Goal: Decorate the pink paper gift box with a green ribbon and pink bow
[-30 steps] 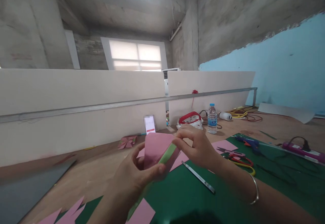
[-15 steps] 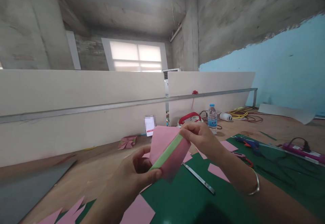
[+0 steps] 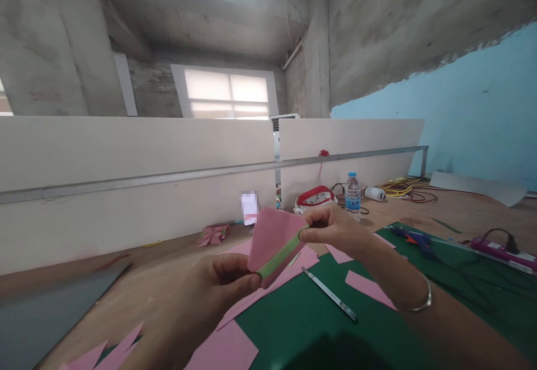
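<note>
- The pink paper (image 3: pixel 277 236) was in the air between the two hands, above the left part of the green mat (image 3: pixel 302 331).
- A light green strip (image 3: pixel 279 255) ran slantwise along its near side, rising from left to right.
- The left hand (image 3: pixel 218 280) had its thumb and fingers clamped on the near left corner of paper and strip.
- The right hand (image 3: pixel 329 227) pinched the far right end, thumb and fingers together on it; a silver bangle (image 3: pixel 422 300) circled that wrist.
- Below lay overlapping pink sheets (image 3: pixel 308 258), and nearer, another pink piece (image 3: pixel 229 347) by the left forearm.
- To the right on the mat were a silver knife (image 3: pixel 329 294), lying aslant, and a pink slip (image 3: pixel 367 288), partly behind the right forearm.
- Pointed pink scraps (image 3: pixel 119 353) lay at the near left.
- On the far side, a pink flower (image 3: pixel 212 236) rested left of an upright phone (image 3: pixel 250 209).
- Farther right stood a red-and-white bag (image 3: pixel 315 198) and a water bottle (image 3: pixel 352 195).
- At the right were a blue glue gun (image 3: pixel 415 240) and a purple device (image 3: pixel 501 252).
</note>
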`<state>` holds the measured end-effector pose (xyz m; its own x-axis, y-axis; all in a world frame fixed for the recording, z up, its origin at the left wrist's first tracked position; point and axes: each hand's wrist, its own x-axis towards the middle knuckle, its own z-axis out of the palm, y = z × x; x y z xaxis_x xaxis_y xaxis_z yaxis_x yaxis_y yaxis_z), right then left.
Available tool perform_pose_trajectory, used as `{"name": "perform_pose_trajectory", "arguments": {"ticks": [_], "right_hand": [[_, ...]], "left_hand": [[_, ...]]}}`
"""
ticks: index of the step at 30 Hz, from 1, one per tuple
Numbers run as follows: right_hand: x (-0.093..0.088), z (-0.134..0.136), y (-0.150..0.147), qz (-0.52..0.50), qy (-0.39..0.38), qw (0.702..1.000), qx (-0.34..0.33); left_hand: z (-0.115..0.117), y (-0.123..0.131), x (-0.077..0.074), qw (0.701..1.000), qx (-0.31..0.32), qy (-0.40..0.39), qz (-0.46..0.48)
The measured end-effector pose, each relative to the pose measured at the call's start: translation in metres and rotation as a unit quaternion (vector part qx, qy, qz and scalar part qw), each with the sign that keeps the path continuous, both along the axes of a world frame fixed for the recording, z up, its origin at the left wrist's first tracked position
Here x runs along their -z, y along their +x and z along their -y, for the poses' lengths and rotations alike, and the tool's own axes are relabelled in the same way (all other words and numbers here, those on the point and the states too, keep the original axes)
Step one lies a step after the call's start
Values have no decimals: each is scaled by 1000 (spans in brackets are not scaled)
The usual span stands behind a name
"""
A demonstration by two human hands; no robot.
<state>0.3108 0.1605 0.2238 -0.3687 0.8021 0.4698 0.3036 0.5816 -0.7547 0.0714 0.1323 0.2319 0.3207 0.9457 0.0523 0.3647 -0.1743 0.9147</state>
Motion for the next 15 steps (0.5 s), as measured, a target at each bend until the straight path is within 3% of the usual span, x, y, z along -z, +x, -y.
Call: {"name": "perform_pose_trajectory", "arguments": {"ticks": [9,13,15], "right_hand": [[2,0,-2,-18,5,1000,9],[-1,3,-3,-8,14,999,37],[-4,7,-5,3,59,997,54]], "left_hand": [[-5,-10,6,998,-15,42,-45],[-11,-10,10,990,-5,126,-57],[-16,-11,13,979,-31,191,-60]]}}
